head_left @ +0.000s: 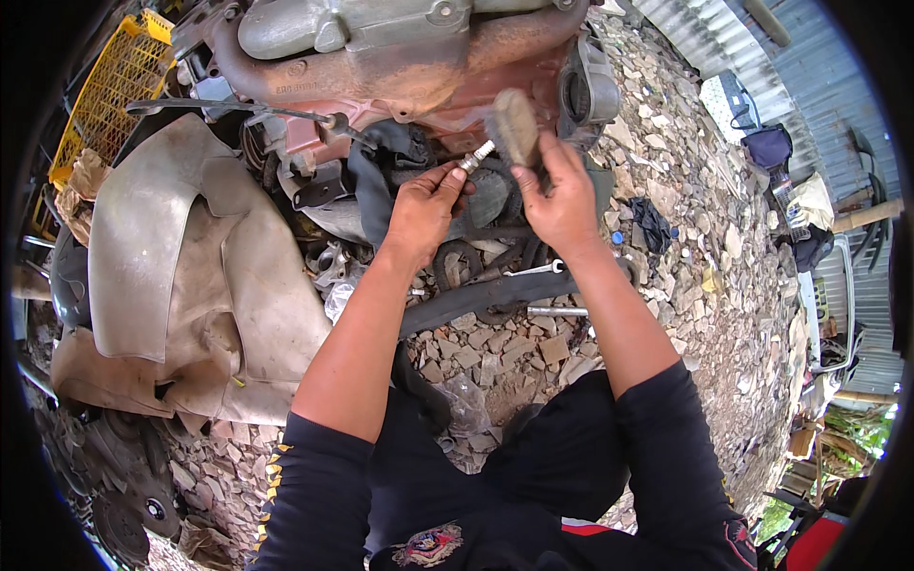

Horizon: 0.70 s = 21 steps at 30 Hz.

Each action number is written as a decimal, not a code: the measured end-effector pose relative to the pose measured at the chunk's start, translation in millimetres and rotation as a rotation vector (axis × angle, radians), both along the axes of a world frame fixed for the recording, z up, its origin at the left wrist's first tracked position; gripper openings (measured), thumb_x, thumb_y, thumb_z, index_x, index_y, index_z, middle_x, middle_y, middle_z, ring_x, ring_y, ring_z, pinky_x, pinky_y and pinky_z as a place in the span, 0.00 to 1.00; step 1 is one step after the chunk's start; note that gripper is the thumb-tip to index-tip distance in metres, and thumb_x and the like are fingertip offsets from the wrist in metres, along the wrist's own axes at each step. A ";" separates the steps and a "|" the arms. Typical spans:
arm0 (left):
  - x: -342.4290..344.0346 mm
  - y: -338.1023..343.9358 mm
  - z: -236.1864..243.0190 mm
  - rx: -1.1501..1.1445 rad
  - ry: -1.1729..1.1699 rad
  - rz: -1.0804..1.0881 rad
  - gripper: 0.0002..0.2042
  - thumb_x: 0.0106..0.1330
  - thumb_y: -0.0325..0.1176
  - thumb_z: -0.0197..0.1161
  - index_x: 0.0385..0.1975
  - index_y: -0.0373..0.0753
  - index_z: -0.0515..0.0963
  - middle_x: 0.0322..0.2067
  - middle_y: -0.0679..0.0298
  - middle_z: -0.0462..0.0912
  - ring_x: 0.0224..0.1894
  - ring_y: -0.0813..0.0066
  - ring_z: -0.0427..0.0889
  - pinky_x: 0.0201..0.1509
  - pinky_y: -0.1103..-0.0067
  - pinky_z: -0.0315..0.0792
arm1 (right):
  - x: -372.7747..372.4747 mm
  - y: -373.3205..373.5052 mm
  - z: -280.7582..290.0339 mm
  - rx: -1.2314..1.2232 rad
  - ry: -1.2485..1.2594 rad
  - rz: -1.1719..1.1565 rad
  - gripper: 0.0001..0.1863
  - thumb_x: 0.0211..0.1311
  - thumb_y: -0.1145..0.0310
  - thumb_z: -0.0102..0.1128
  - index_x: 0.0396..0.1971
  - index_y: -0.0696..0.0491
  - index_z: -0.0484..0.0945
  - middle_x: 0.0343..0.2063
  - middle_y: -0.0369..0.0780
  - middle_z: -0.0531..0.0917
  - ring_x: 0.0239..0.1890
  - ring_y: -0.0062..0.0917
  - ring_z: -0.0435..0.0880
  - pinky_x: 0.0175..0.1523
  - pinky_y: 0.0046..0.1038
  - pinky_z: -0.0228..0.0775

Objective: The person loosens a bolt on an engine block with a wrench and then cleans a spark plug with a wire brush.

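Note:
A spark plug (476, 157) with a white ceramic body is pinched in my left hand (426, 211), its white end tilted up and to the right. My right hand (562, 203) grips a brush (518, 127) with a worn wooden back, slightly smeared by motion. The brush's dark bristles face left, close to the plug's white tip; whether they touch it I cannot tell. Just beyond both hands stands a rusty engine (381, 71) with a grey metal cover and a reddish block.
Left of my arm lies a tan sheet of upholstery (162, 257). A wrench (535, 269) rests on a dark hose (476, 303), with a metal rod (558, 311) nearer me. A yellow crate (109, 90) sits far left. Broken stones cover the ground; corrugated metal sheets (838, 86) stand at right.

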<state>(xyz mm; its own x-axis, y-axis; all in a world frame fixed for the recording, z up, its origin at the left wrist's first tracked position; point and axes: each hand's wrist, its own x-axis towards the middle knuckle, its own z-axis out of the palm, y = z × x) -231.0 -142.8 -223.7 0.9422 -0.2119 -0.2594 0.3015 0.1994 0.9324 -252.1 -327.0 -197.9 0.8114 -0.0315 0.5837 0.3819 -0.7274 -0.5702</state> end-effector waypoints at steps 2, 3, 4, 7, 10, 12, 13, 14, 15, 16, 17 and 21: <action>-3.0 -6.0 -0.2 -0.034 0.011 0.003 0.16 0.73 0.35 0.56 0.54 0.33 0.75 0.33 0.68 0.80 0.30 0.84 0.72 0.35 0.84 0.70 | -1.2 -17.5 -24.5 -0.092 0.121 -0.084 0.25 0.58 0.69 0.66 0.53 0.64 0.73 0.46 0.51 0.79 0.48 0.43 0.80 0.52 0.31 0.72; -2.3 -3.0 -2.6 -0.056 0.021 0.018 0.16 0.72 0.35 0.56 0.54 0.33 0.75 0.33 0.68 0.80 0.30 0.84 0.72 0.35 0.84 0.70 | -1.4 -23.1 -30.4 -0.104 0.124 -0.093 0.24 0.58 0.69 0.66 0.53 0.64 0.73 0.46 0.51 0.79 0.48 0.42 0.80 0.52 0.31 0.72; -0.7 -1.4 -1.1 -0.081 0.032 0.033 0.16 0.72 0.35 0.57 0.55 0.33 0.74 0.33 0.68 0.80 0.30 0.84 0.72 0.36 0.84 0.70 | -3.4 -28.1 -33.0 -0.118 0.127 -0.101 0.24 0.58 0.69 0.66 0.53 0.63 0.72 0.46 0.50 0.79 0.47 0.42 0.80 0.52 0.31 0.72; 2.4 -1.1 0.1 -0.069 -0.027 0.022 0.16 0.73 0.35 0.56 0.55 0.34 0.75 0.33 0.69 0.80 0.30 0.84 0.72 0.36 0.84 0.70 | 2.9 -21.7 -26.4 0.071 0.077 -0.080 0.23 0.57 0.70 0.65 0.52 0.62 0.73 0.45 0.52 0.78 0.46 0.46 0.79 0.51 0.35 0.72; -0.3 -1.3 -3.5 -0.044 -0.003 0.021 0.15 0.73 0.36 0.56 0.54 0.34 0.75 0.33 0.69 0.79 0.31 0.84 0.72 0.37 0.84 0.70 | 0.4 2.7 -2.1 0.035 0.001 -0.021 0.24 0.56 0.70 0.65 0.52 0.61 0.72 0.45 0.52 0.78 0.46 0.50 0.78 0.49 0.38 0.72; -2.3 -0.6 -7.2 -0.116 0.030 0.062 0.15 0.73 0.35 0.56 0.53 0.33 0.76 0.32 0.69 0.80 0.29 0.84 0.72 0.35 0.85 0.69 | -0.3 -3.8 -23.1 0.005 0.120 -0.014 0.24 0.56 0.71 0.65 0.52 0.62 0.71 0.45 0.53 0.77 0.46 0.50 0.77 0.50 0.38 0.72; -0.4 -0.8 -4.2 -0.153 0.039 0.085 0.15 0.73 0.35 0.56 0.52 0.32 0.77 0.32 0.69 0.80 0.29 0.85 0.72 0.34 0.85 0.69 | -0.4 -10.3 -28.2 -0.077 0.105 -0.032 0.24 0.56 0.71 0.64 0.52 0.62 0.71 0.45 0.52 0.77 0.46 0.50 0.77 0.49 0.39 0.72; 3.0 -2.5 -1.0 -0.168 0.021 0.074 0.15 0.73 0.36 0.56 0.52 0.32 0.76 0.32 0.68 0.80 0.29 0.85 0.72 0.34 0.85 0.69 | -0.5 -21.0 -30.7 -0.069 0.092 -0.050 0.24 0.56 0.71 0.64 0.52 0.62 0.71 0.45 0.52 0.77 0.46 0.50 0.77 0.49 0.39 0.71; 1.7 -0.1 -1.2 -0.175 0.018 0.079 0.15 0.73 0.36 0.56 0.52 0.32 0.76 0.32 0.68 0.80 0.29 0.85 0.72 0.35 0.85 0.70 | -3.7 -20.0 -26.2 -0.055 0.094 -0.052 0.24 0.56 0.71 0.64 0.52 0.62 0.71 0.45 0.52 0.77 0.46 0.50 0.77 0.49 0.39 0.71; 0.3 2.1 -1.9 -0.184 0.016 0.084 0.15 0.73 0.36 0.56 0.52 0.32 0.76 0.32 0.68 0.80 0.29 0.85 0.72 0.35 0.85 0.70 | -5.2 -17.6 -22.1 -0.042 0.097 -0.053 0.24 0.56 0.71 0.64 0.52 0.62 0.71 0.45 0.52 0.77 0.46 0.50 0.77 0.49 0.39 0.71; -0.1 2.2 -3.1 -0.170 0.019 0.083 0.15 0.73 0.36 0.56 0.52 0.32 0.76 0.32 0.68 0.80 0.29 0.85 0.72 0.35 0.85 0.70 | -0.4 -15.6 -16.7 0.022 0.054 -0.062 0.24 0.56 0.71 0.64 0.52 0.62 0.71 0.46 0.52 0.77 0.47 0.50 0.77 0.50 0.39 0.71; -2.0 2.6 -2.9 -0.123 0.019 0.064 0.15 0.73 0.35 0.55 0.52 0.31 0.76 0.32 0.68 0.80 0.29 0.84 0.72 0.35 0.85 0.70 | 1.2 5.6 -13.3 -0.028 0.027 0.001 0.25 0.56 0.70 0.65 0.54 0.61 0.71 0.49 0.53 0.76 0.50 0.50 0.77 0.53 0.38 0.71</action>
